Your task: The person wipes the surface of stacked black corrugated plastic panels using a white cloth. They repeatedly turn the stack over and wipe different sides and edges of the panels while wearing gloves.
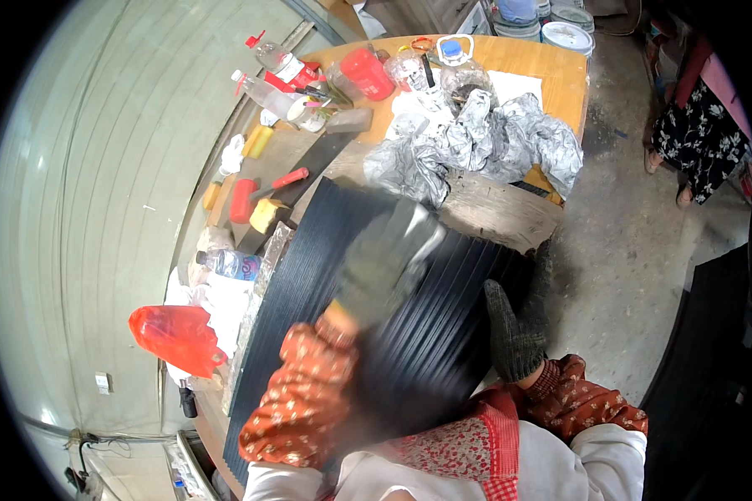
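Note:
Black ribbed strips (426, 313) lie side by side across the near part of the table, their surface shiny and grooved. My left hand (388, 263), in a grey-green glove with whitish fingertips, is over the middle of them; motion smears its fingers, so its grip cannot be read. At the strips' right edge is my right hand (516, 334) in a dark knitted glove. Its thumb stands apart from its long, stretched fingers, and the edge lies close against it. A dark blurred patch hides part of the strips below my left hand.
Crumpled silvery-grey plastic sheeting (476, 142) covers the far right of the wooden table (543, 58). Bottles, a red-handled tool (280, 182), yellow sponges (267, 215) and a red bag (175, 338) line the left. Another person (702, 125) stands at the far right; buckets (566, 37) stand behind.

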